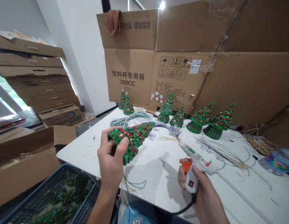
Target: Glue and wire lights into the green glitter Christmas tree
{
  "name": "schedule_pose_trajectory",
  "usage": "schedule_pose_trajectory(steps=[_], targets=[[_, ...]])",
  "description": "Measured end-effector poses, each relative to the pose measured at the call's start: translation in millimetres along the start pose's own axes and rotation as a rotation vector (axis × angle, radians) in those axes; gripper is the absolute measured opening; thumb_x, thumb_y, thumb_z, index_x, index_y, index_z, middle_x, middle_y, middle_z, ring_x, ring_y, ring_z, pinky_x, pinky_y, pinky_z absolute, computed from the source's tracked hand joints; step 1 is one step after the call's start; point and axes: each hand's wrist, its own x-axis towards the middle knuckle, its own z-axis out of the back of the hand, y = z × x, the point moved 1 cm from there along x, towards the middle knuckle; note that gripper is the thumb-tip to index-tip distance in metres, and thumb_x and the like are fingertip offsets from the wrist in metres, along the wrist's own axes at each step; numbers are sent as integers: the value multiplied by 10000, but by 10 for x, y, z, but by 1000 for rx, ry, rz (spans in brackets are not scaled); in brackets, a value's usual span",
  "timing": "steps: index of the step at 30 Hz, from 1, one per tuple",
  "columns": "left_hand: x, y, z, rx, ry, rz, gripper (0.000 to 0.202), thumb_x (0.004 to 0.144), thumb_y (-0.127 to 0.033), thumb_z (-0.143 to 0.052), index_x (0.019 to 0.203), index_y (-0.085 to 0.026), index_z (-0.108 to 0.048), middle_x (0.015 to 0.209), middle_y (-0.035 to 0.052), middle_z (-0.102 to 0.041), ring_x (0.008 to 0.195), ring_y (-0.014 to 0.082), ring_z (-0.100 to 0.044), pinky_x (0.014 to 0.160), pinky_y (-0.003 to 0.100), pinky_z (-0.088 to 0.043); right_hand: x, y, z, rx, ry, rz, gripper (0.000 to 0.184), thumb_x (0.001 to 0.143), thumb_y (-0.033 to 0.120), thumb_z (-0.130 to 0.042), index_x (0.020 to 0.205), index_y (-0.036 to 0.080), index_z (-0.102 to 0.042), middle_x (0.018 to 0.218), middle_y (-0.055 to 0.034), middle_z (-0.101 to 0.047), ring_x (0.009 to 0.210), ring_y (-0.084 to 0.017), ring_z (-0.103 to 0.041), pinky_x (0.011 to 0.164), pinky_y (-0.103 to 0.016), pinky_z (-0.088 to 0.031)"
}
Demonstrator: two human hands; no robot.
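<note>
My left hand (113, 155) is closed around the wide end of a small green Christmas tree (137, 137) with red garland. The tree is tilted on its side above the white table, its tip pointing right. In my right hand (198, 186) is a white hot glue gun (195, 155) with an orange trigger. Its nozzle points up and left, apart from the tree. A clear glue stick (242, 194) sticks out of its back end, and a black cord leaves the handle. Thin wires (135, 183) hang below the held tree near the table's front edge.
Several finished-looking small trees (166, 107) stand along the back of the white table (153, 174). Wire bundles (132, 117) lie before them. A cardboard sheet (132, 62) rises behind. A blue crate (62, 199) of green tinsel pieces is low left; a plastic bottle (278, 160) lies right.
</note>
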Motion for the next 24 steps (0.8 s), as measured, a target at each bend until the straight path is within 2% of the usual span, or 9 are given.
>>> schedule_pose_trajectory(steps=[3, 5, 9, 12, 17, 21, 24], targets=[[-16, -17, -16, 51, 62, -82, 227, 982, -413, -734, 847, -234, -763, 1248, 52, -716, 1113, 269, -698, 901, 352, -586, -127, 46, -136, 84, 111, -26, 469, 992, 654, -694, 1067, 194, -740, 651, 6, -574, 567, -152, -483, 601, -308, -349], [-17, -30, -28, 108, 145, -145, 268, 979, -363, -730, 750, -225, -757, 1296, 52, -693, 1121, 269, -680, 901, 361, -554, -189, 47, -188, 76, 159, -49, 523, 960, 696, -716, 1033, 179, -749, 619, -7, -589, 529, -145, -485, 588, -311, -309], [-6, -68, -30, 169, 258, -246, 247, 920, -234, -753, 678, -224, -706, 1293, 38, -688, 1071, 246, -662, 843, 370, -510, -249, 26, -219, -18, 139, -75, 534, 919, 709, -765, 977, 179, -766, 673, -52, -681, 508, -143, -523, 584, -316, -273], [3, -101, -25, 172, 308, -338, 257, 853, -168, -785, 645, -224, -645, 1269, 31, -696, 1089, 251, -660, 889, 393, -511, -256, 16, -221, -69, 118, -44, 504, 921, 687, -782, 914, 183, -763, 800, -83, -735, 499, -128, -536, 577, -323, -249], [-2, -126, -30, 170, 312, -407, 162, 816, -128, -790, 742, -247, -709, 1286, 27, -690, 1106, 257, -661, 910, 419, -514, -275, -10, -215, -63, 95, -42, 475, 952, 662, -762, 948, 188, -792, 716, -61, -679, 501, -144, -503, 574, -342, -270], [-21, -138, -46, 181, 305, -456, 171, 791, -112, -790, 762, -253, -697, 1286, 15, -689, 1111, 250, -653, 909, 421, -512, -282, 7, -201, -87, 67, -6, 489, 932, 672, -785, 973, 185, -801, 926, -121, -764, 496, -139, -542, 562, -345, -302], [-31, -150, -66, 216, 294, -492, 175, 785, -115, -798, 772, -247, -684, 1295, 22, -681, 1108, 252, -654, 903, 429, -522, -296, 31, -190, -176, 48, -18, 553, 909, 728, -787, 903, 175, -792, 789, -96, -732, 489, -150, -549, 567, -337, -305]])
